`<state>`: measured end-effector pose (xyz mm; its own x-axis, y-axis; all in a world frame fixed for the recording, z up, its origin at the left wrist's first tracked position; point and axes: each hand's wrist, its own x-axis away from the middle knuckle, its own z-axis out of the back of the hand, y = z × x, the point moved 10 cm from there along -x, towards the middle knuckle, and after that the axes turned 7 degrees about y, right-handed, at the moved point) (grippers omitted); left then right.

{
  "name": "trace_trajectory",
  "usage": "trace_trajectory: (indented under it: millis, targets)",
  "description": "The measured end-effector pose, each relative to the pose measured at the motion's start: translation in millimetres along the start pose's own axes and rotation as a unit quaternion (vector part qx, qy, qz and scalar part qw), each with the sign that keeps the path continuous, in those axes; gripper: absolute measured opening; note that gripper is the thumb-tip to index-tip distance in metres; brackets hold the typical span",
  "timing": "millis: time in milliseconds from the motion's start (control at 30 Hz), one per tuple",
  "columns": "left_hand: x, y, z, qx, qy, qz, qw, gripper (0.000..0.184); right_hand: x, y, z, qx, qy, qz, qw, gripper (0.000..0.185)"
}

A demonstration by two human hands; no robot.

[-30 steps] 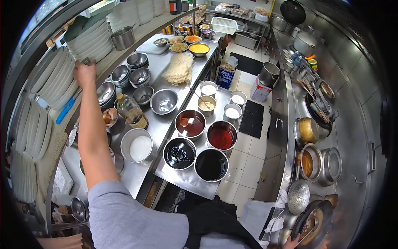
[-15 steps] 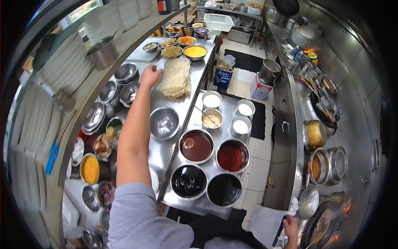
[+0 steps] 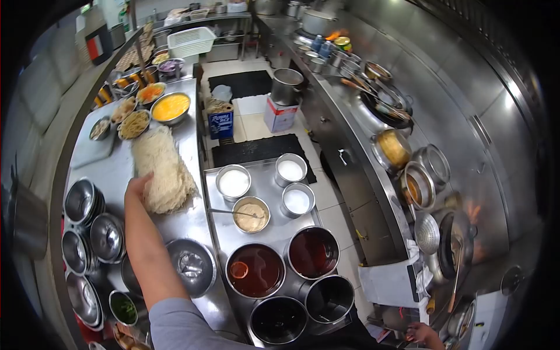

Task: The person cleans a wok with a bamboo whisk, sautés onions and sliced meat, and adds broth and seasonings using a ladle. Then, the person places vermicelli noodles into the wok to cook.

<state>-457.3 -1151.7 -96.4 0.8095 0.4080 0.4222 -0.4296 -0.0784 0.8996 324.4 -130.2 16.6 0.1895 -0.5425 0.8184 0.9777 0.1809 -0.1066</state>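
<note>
My left hand (image 3: 139, 185) is at the left edge of a stack of pale dried noodles (image 3: 163, 175) on the steel counter. One finger or the thumb stretches onto the noodles, and the stack lies flat. An empty steel bowl (image 3: 191, 265) stands near my left forearm. At the bottom right my right hand (image 3: 423, 333) is small in view, its fingers curled. Whatever it may hold cannot be made out. Beyond the noodles sit a bowl of yellow beaten egg (image 3: 171, 108) and a bowl of thin pale strips (image 3: 134, 124).
A lower steel table (image 3: 219, 204) carries pots of red-brown liquid (image 3: 255, 268), dark liquid (image 3: 279, 319) and white powder (image 3: 233, 182). Nested bowls (image 3: 81, 201) stand left of my arm. A stove with woks (image 3: 455, 245) and flames runs along the right.
The view has swung to the right. My left hand has moved from beside the noodle stack onto its left edge. My right hand remains low at the right.
</note>
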Motion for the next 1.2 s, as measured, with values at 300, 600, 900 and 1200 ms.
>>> trace_trajectory:
  millis: [300,600,900,1200]
  targets:
    - [40.8,-37.8,-44.7,0.027,-0.108,0.196,0.974,0.063,5.1,-32.7,-20.1,-0.031,0.031,0.050,0.998,0.050]
    - [78.0,-26.7,-39.1,0.152,-0.214,0.100,0.960,0.053,-75.2,123.0,-6.3,-0.426,-0.086,0.015,0.901,0.039]
    - [231.3,79.0,-186.9,0.034,-0.086,-0.044,0.995,0.056,33.6,104.1,270.5,0.033,0.550,0.092,0.829,0.056]
    - [503.4,169.3,-282.5,-0.008,0.027,-0.274,0.961,0.060,-173.5,133.2,336.1,-0.050,0.417,0.099,0.902,0.069]
